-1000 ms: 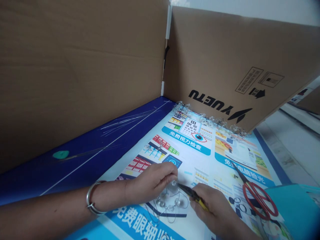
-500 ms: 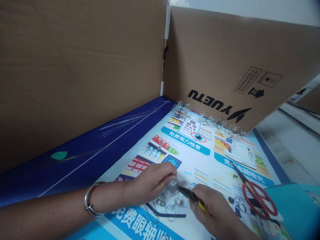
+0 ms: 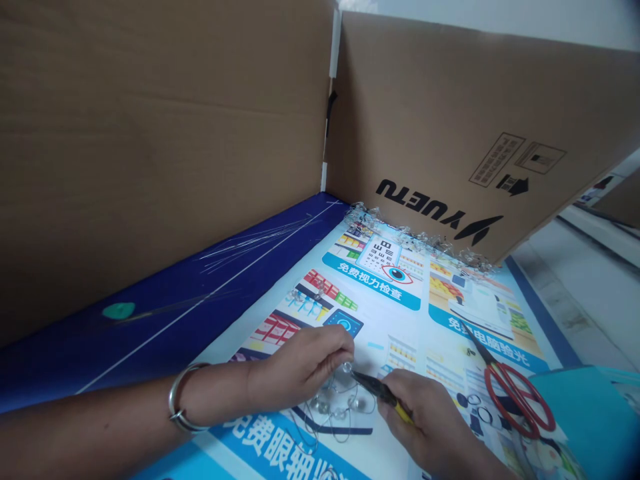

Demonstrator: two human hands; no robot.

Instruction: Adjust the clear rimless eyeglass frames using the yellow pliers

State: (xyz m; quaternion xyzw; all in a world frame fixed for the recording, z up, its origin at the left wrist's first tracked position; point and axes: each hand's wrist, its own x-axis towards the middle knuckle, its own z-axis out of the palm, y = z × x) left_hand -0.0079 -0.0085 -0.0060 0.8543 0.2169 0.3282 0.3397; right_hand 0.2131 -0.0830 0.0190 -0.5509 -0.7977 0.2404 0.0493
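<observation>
My left hand [image 3: 305,365] is closed, its thumb and forefinger pinching a small clear bead [image 3: 347,367] on thin wire. Below those fingers hangs a wire piece with several clear beads [image 3: 324,405], its loops spreading over the printed sheet. My right hand [image 3: 425,417] is wrapped round pliers [image 3: 385,392] with dark jaws and yellow-trimmed handles. The tips of the pliers are at the wire just right of the pinched bead; whether they grip it is too small to tell.
Red-handled scissors [image 3: 520,397] lie at the right beside a teal item [image 3: 590,413]. Beaded wire pieces [image 3: 420,240] line the foot of the cardboard wall [image 3: 450,120]. Straight wires [image 3: 255,241] and a green piece [image 3: 119,311] rest on the blue surface at the left.
</observation>
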